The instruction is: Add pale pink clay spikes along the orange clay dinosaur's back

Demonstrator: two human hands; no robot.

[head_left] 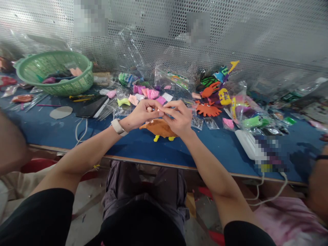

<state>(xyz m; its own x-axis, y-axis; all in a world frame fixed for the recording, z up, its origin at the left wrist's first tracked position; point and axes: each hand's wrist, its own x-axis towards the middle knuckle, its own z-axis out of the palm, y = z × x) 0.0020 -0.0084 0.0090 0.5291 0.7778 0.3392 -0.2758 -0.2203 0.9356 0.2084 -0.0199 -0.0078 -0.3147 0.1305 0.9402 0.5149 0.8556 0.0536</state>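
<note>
Over the table's middle, my left hand [142, 114] and my right hand [179, 118] meet at the fingertips. Both are closed in a pinch around a small pale pink bit of modelling clay [158, 110], mostly hidden by the fingers. My left wrist wears a pale band. Just below the hands a brown clay animal figure [160, 129] stands on the blue table [143, 148]. Yellow feet show at its base and a few pale bits along its top edge. My right hand covers part of its right side.
A green basket [77, 80] stands back left, near a black phone [91, 106] with a white cable. Coloured clay packets [151, 93] lie behind my hands. Orange clay crabs [208, 108] and a white power bank [247, 145] are on the right. Other people sit at both sides.
</note>
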